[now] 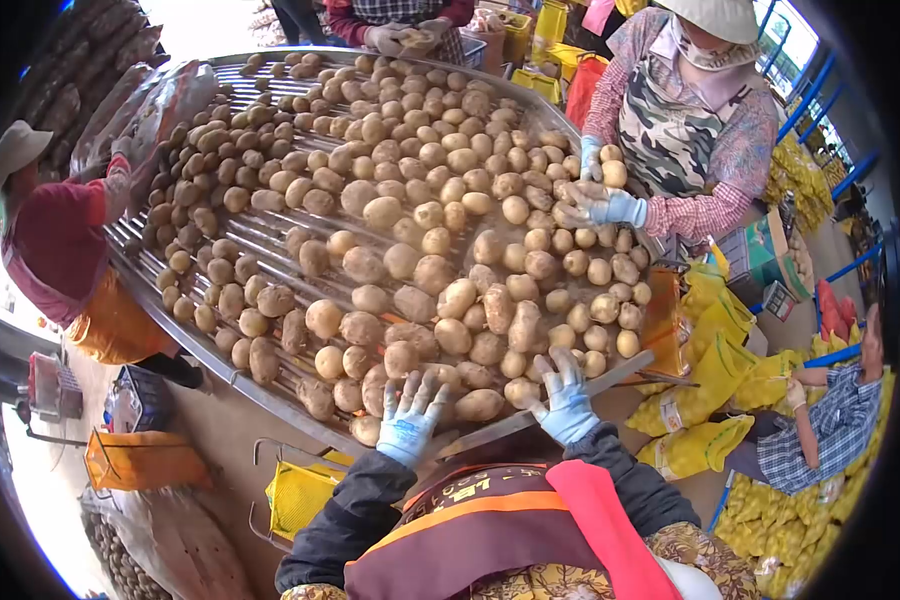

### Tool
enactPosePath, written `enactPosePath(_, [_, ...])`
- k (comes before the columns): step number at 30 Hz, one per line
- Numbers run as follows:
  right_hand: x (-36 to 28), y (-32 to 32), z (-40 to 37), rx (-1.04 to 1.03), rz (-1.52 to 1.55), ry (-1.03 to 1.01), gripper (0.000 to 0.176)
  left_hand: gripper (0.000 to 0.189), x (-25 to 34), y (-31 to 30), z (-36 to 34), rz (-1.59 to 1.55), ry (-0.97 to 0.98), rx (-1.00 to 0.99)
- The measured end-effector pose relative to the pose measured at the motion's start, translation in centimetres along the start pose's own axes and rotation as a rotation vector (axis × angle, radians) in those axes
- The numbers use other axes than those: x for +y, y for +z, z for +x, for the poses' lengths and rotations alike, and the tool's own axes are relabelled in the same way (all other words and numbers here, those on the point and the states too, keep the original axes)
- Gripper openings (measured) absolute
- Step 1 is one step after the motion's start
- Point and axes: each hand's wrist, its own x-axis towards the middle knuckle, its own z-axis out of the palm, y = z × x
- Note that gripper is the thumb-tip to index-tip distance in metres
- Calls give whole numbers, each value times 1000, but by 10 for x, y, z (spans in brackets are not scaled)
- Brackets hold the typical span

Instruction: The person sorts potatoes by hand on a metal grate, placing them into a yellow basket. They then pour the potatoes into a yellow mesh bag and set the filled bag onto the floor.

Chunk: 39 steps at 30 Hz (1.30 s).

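Note:
My left hand (411,414), in a light blue glove with greyish fingertips, lies at the near edge of the potatoes with its fingers spread. My right hand (564,398), gloved alike, rests over the front metal rim (618,374), fingers apart and pointing at the pile. Neither hand grips anything. Between them sits a long brown potato (479,405). Another potato (521,391) is close to my right fingers, and a small one (366,431) lies left of my left hand. Potatoes of many sizes cover the slatted metal table (260,232).
Across to the right, a person's gloved hands (615,205) handle potatoes. Another person (65,225) stands at the left edge, and gloved hands (407,38) work at the far end. Yellow net sacks (705,400) stand at right. An orange bag (142,460) hangs on a frame at left.

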Motion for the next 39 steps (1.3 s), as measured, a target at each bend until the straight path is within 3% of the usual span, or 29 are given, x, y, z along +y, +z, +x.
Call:
enactPosePath(3, [-2,8,29,58,73,-48,71,100,18,7,30,134,-64,-70])
enactPosePath(6, [-7,36,97,-86,-167,-106,66,109,28,11,58,211,-76,-165])
enactPosePath(7, [1,33,118,-234,-292,-56,60,107,29,13,65,229,-52,-186])
enactPosePath(9, [34,34,142,-285,-148,47,57,107,32,9,80,259,-10,-240])
enactPosePath(11, [73,35,143,-133,-16,91,59,107,31,8,93,283,26,-291])
enactPosePath(14, [124,38,117,-3,20,49,56,82,19,26,108,342,78,-215])
enactPosePath(15, [135,37,99,40,56,48,55,75,20,21,116,275,14,-275])
enactPosePath(17, [156,18,72,2,-39,20,51,73,22,20,136,235,-60,-309])
enactPosePath(19, [156,1,67,-96,-46,128,43,73,20,26,155,311,-45,-312])
enactPosePath(21, [153,-7,78,-60,-185,116,35,75,25,20,173,205,-51,-253])
enactPosePath(23, [148,0,98,112,-55,-9,32,75,34,22,185,245,-88,-293])
enactPosePath(25, [135,10,121,54,90,-82,35,73,49,32,182,289,-117,-245])
enactPosePath(26, [131,16,132,-4,-37,-84,39,69,52,44,175,263,-112,-178])
enactPosePath(28, [125,23,162,-227,-212,2,49,66,64,48,163,221,-135,-254])
enactPosePath(30, [122,50,188,-413,-446,9,47,66,73,54,145,129,-125,-90])
enactPosePath(34, [114,84,219,-496,-672,-85,39,62,77,38,125,-21,-82,24])
enactPosePath(35, [119,83,222,-498,-596,-99,37,62,77,35,121,-16,-95,27])
enactPosePath(37, [134,63,224,-472,-323,-185,43,68,73,30,110,-450,-185,142])
enactPosePath(38, [122,33,218,-406,-111,-91,56,60,78,24,105,-587,-200,252])
enactPosePath(39, [124,39,204,-235,162,-13,68,62,74,41,96,-1101,-382,236])
